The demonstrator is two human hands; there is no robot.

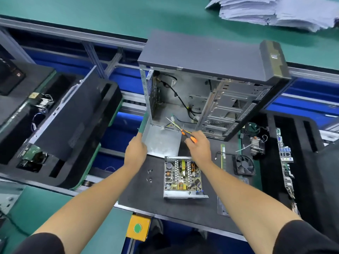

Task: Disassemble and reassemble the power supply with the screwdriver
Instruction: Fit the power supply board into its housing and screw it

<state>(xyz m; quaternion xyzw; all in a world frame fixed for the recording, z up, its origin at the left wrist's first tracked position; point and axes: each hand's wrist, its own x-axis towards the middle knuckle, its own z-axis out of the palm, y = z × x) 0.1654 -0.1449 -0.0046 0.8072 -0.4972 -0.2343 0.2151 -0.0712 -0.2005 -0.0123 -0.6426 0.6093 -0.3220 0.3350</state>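
The opened power supply [183,177] lies on the black mat, its circuit board exposed in the metal base tray. Behind it stands the grey metal cover [161,140], tilted up on edge. My left hand [136,151] grips the cover's left side. My right hand [199,145] holds the orange-and-black screwdriver [189,136], its thin shaft pointing up-left toward the cover's top edge. Several small black screws [149,175] lie loose on the mat left of the power supply.
An open computer case [211,88] stands just behind the cover. A black fan [244,165], a RAM stick [222,156] and a motherboard [286,162] lie to the right. Foam trays with parts sit at left. A yellow button box [138,228] is at the bench's near edge.
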